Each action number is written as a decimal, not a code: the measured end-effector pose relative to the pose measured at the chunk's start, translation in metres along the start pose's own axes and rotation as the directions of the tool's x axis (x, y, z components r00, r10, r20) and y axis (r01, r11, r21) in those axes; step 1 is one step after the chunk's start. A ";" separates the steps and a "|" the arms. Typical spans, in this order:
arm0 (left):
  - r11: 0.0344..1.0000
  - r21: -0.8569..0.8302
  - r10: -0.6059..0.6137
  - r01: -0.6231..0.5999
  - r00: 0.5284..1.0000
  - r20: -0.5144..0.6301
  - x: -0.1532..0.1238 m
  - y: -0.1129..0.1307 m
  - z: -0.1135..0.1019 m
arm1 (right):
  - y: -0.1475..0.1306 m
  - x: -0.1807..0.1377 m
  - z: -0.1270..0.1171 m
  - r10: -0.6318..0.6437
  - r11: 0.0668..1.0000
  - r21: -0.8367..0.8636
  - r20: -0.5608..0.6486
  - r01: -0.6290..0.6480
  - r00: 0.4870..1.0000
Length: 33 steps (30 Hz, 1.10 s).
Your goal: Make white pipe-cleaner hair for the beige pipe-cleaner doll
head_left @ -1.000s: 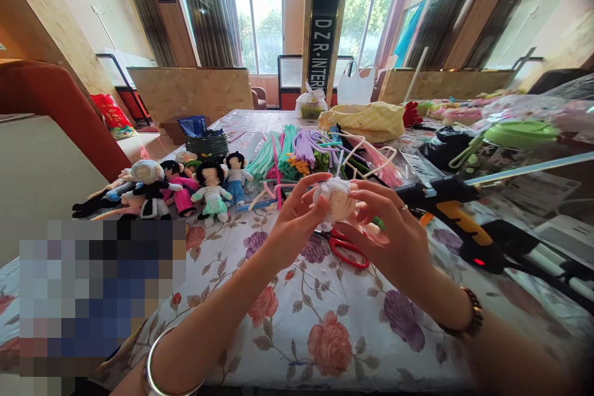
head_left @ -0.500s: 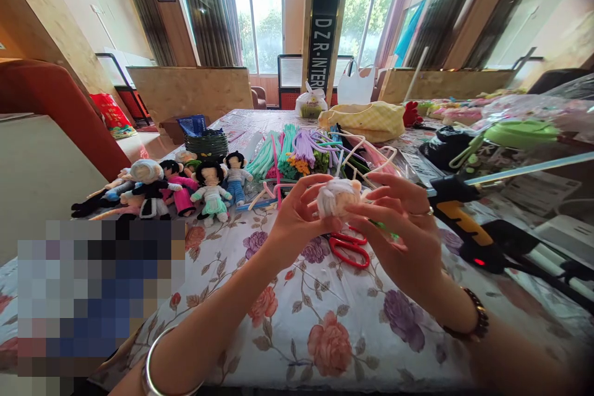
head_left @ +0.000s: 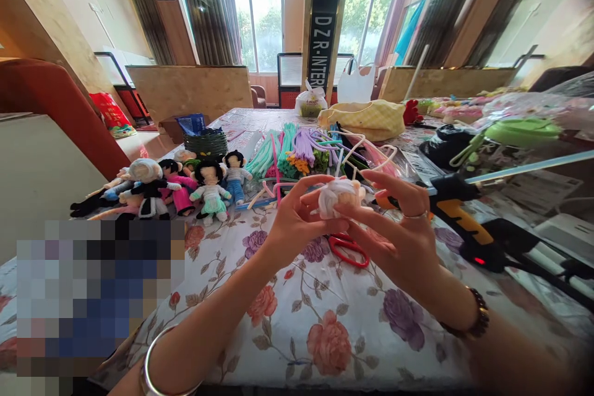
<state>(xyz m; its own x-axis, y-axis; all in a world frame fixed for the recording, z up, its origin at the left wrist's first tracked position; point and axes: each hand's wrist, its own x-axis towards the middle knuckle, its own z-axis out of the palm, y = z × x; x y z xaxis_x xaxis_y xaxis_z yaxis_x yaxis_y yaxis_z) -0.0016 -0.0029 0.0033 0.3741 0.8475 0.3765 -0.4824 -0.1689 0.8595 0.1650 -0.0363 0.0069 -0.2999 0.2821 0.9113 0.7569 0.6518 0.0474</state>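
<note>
A small doll head [head_left: 341,195] with white fuzzy hair and a skin-toned face is held up over the middle of the table. My left hand [head_left: 301,213] grips it from the left, fingers behind and thumb below. From the right, the fingertips of my right hand [head_left: 396,223] press on its face and lower side, while the index finger is lifted above. Red-handled scissors [head_left: 349,251] lie on the flowered tablecloth just below, their blades hidden by my hands. Behind the hands are bundles of coloured pipe cleaners [head_left: 304,151].
Several finished dolls [head_left: 211,190] sit at the left, before a dark basket [head_left: 205,143]. A yellow checked cloth bundle [head_left: 364,119] lies at the back. A black and orange stand [head_left: 464,223] and a green-lidded jar [head_left: 522,136] are at the right.
The fingers of my right hand have shifted left and slightly down against the doll head, the upper finger now more bent. My left hand stays nearly still around it.
</note>
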 end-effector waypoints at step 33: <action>0.980 0.140 0.122 -0.139 0.985 0.124 -0.003 -0.006 0.004 | -0.012 0.003 -0.003 0.472 0.643 0.494 0.346 -0.585 0.811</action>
<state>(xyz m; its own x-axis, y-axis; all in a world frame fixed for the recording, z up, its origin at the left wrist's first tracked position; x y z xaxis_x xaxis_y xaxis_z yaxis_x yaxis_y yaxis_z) 0.0035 -0.0065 -0.0011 0.4080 0.7516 0.5183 -0.4142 -0.3535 0.8387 0.1571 -0.0450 0.0108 -0.0871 0.7798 0.6199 0.3753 0.6022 -0.7047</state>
